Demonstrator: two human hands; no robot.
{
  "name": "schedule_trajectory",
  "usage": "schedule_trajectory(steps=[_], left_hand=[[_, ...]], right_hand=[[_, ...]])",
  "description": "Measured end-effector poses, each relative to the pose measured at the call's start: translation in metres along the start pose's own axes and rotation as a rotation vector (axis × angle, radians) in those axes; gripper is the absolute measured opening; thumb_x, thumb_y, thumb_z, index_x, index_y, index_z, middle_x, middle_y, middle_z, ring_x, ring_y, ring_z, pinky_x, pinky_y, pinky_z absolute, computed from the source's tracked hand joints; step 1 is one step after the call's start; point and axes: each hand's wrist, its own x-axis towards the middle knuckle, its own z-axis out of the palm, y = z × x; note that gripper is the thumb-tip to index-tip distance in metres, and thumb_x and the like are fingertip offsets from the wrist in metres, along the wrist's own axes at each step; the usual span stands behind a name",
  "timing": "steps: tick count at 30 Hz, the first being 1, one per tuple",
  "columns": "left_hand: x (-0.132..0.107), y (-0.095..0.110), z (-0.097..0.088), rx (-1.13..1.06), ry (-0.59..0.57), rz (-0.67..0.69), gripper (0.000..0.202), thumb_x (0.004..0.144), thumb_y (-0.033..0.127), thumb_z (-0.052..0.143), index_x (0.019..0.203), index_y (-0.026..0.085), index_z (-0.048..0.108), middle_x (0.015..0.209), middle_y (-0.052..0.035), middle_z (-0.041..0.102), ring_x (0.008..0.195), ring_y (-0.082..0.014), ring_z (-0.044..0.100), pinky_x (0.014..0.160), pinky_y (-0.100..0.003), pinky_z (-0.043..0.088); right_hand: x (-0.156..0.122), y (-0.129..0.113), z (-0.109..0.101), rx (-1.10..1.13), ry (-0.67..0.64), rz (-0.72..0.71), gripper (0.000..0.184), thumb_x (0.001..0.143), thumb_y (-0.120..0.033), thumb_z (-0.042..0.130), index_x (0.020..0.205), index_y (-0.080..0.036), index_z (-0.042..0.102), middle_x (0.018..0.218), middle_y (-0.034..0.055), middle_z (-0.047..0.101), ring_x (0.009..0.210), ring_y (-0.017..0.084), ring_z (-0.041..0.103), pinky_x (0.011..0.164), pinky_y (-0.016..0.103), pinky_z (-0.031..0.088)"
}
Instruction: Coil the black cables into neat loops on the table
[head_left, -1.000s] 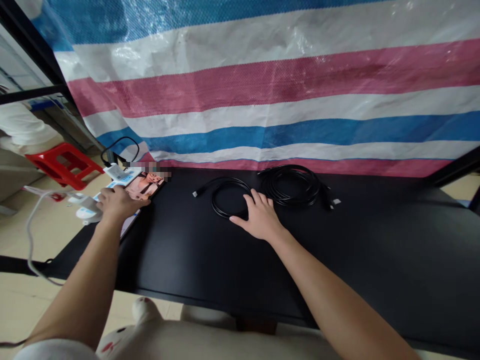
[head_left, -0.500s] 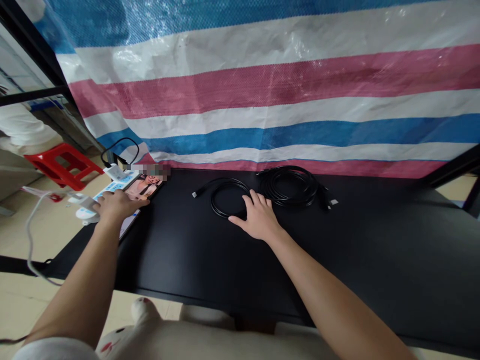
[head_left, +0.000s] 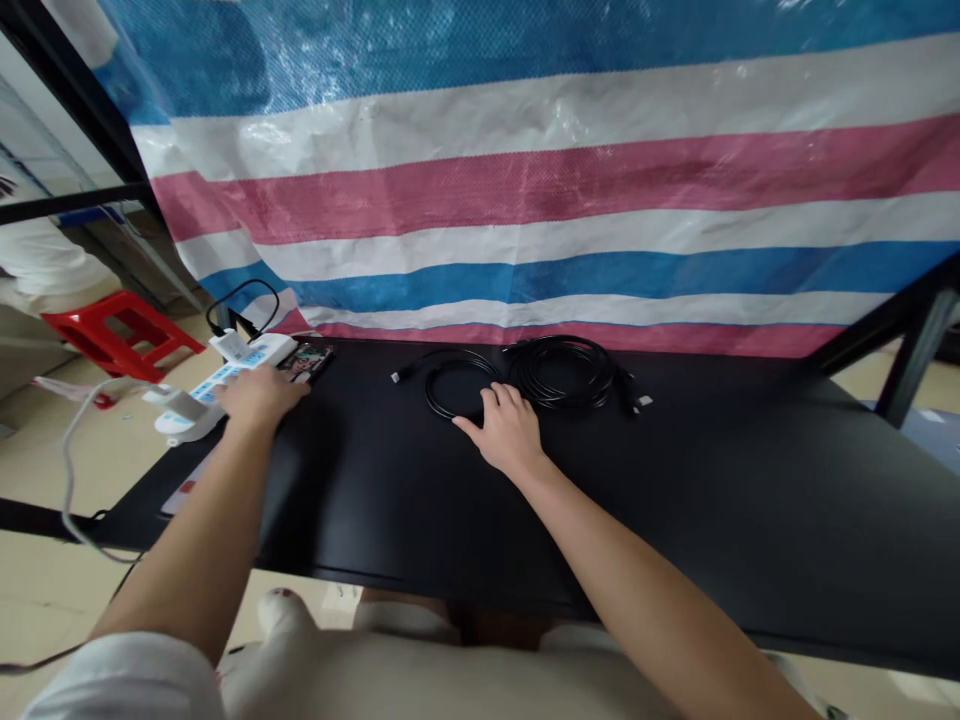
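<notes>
My right hand (head_left: 508,428) rests at the right edge of the smaller coil of black cable (head_left: 442,405), fingers stretched out and thumb apart. This coil's end has a plug with a light metal tip (head_left: 395,377). Beside it lies a larger coil of black cable (head_left: 566,372), just beyond my fingertips. My left hand (head_left: 262,393) is spread at the table's left end, next to the white power strip (head_left: 214,385); its fingers are partly hidden. Past it shows a phone (head_left: 309,362) with a lit screen. A pale flat device (head_left: 182,490) lies partly under my left forearm.
The black table (head_left: 420,500) runs across in front of me. Behind it hangs a striped plastic sheet (head_left: 480,190). A white charger (head_left: 184,403) with a grey cord sits in the strip. At left are a red stool (head_left: 124,335) and a person in white (head_left: 49,262).
My left hand has drawn back off the phone's screen toward the power strip. The pale device now shows farther left and nearer me. My right hand stays by the coil; the view has shifted slightly.
</notes>
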Motion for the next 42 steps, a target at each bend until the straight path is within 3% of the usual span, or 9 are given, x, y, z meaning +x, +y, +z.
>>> schedule_trajectory(steps=[3, 6, 10, 13, 18, 21, 26, 36, 42], left_hand=[[-0.022, 0.051, -0.004, -0.052, 0.011, 0.181, 0.057, 0.077, 0.041, 0.05, 0.12, 0.004, 0.057, 0.126, -0.0246, 0.058, 0.119, -0.0367, 0.052, 0.096, -0.045, 0.041], [-0.038, 0.096, 0.012, -0.21, -0.037, 0.432, 0.065, 0.079, 0.049, 0.048, 0.131, 0.01, 0.05, 0.135, -0.0189, 0.053, 0.126, -0.0309, 0.048, 0.101, -0.039, 0.039], [-0.045, 0.124, 0.037, -0.13, -0.257, 0.582, 0.1, 0.055, 0.064, 0.069, 0.142, 0.022, 0.04, 0.153, -0.0172, 0.031, 0.138, -0.0415, 0.029, 0.108, -0.052, 0.029], [-0.044, 0.126, 0.045, -0.147, -0.27, 0.606, 0.1, 0.054, 0.063, 0.07, 0.141, 0.022, 0.041, 0.148, -0.0175, 0.039, 0.135, -0.0415, 0.034, 0.107, -0.053, 0.031], [-0.047, 0.123, 0.055, -0.337, -0.132, 0.612, 0.059, 0.08, 0.047, 0.05, 0.13, 0.016, 0.054, 0.127, -0.0136, 0.06, 0.12, -0.0286, 0.054, 0.102, -0.039, 0.041], [-0.055, 0.124, 0.063, -0.292, -0.059, 0.627, 0.062, 0.078, 0.051, 0.054, 0.131, 0.018, 0.054, 0.137, -0.0156, 0.052, 0.127, -0.0332, 0.047, 0.105, -0.046, 0.036], [-0.061, 0.122, 0.067, -0.198, -0.172, 0.668, 0.088, 0.059, 0.066, 0.069, 0.135, 0.025, 0.051, 0.155, -0.0148, 0.027, 0.139, -0.0424, 0.025, 0.108, -0.058, 0.027], [-0.063, 0.113, 0.066, -0.235, -0.118, 0.643, 0.055, 0.074, 0.046, 0.06, 0.126, 0.025, 0.059, 0.156, -0.0101, 0.028, 0.144, -0.0361, 0.016, 0.114, -0.057, 0.015], [-0.071, 0.11, 0.059, -0.322, -0.072, 0.647, 0.065, 0.07, 0.043, 0.06, 0.132, 0.028, 0.052, 0.153, -0.0087, 0.032, 0.141, -0.0345, 0.024, 0.111, -0.056, 0.022]], right_hand=[[-0.002, -0.002, -0.002, -0.031, 0.025, -0.015, 0.04, 0.083, -0.049, 0.058, 0.103, -0.014, 0.064, 0.119, 0.021, 0.062, 0.112, 0.032, 0.053, 0.084, 0.043, 0.048], [-0.004, -0.002, -0.003, -0.059, 0.057, -0.053, 0.037, 0.083, -0.045, 0.06, 0.103, -0.014, 0.063, 0.115, 0.0197, 0.063, 0.109, 0.03, 0.054, 0.08, 0.04, 0.05], [-0.006, 0.003, -0.003, -0.07, 0.096, -0.113, 0.028, 0.082, -0.037, 0.063, 0.101, -0.016, 0.064, 0.109, 0.0171, 0.065, 0.101, 0.027, 0.056, 0.077, 0.037, 0.052], [-0.004, 0.006, 0.0, -0.064, 0.12, -0.13, 0.019, 0.083, -0.028, 0.061, 0.098, -0.016, 0.064, 0.104, 0.0155, 0.065, 0.096, 0.025, 0.057, 0.075, 0.036, 0.053], [0.0, 0.01, 0.01, -0.02, 0.139, -0.151, 0.015, 0.087, -0.017, 0.052, 0.095, -0.018, 0.064, 0.098, 0.0131, 0.063, 0.093, 0.023, 0.056, 0.075, 0.035, 0.053], [0.002, 0.013, 0.014, 0.016, 0.139, -0.178, 0.019, 0.087, -0.015, 0.05, 0.097, -0.018, 0.065, 0.1, 0.0133, 0.061, 0.097, 0.023, 0.055, 0.078, 0.034, 0.052], [0.003, 0.014, 0.011, 0.008, 0.125, -0.188, 0.019, 0.085, -0.016, 0.049, 0.095, -0.016, 0.066, 0.098, 0.0134, 0.063, 0.096, 0.024, 0.055, 0.08, 0.036, 0.05], [-0.004, 0.009, -0.006, -0.07, 0.159, -0.194, 0.022, 0.083, -0.021, 0.048, 0.091, -0.016, 0.068, 0.094, 0.013, 0.065, 0.093, 0.025, 0.052, 0.078, 0.037, 0.043], [0.003, 0.037, -0.036, -0.065, 0.303, -0.156, 0.025, 0.083, -0.023, 0.046, 0.093, -0.018, 0.069, 0.092, 0.0112, 0.065, 0.092, 0.026, 0.051, 0.08, 0.039, 0.04]])
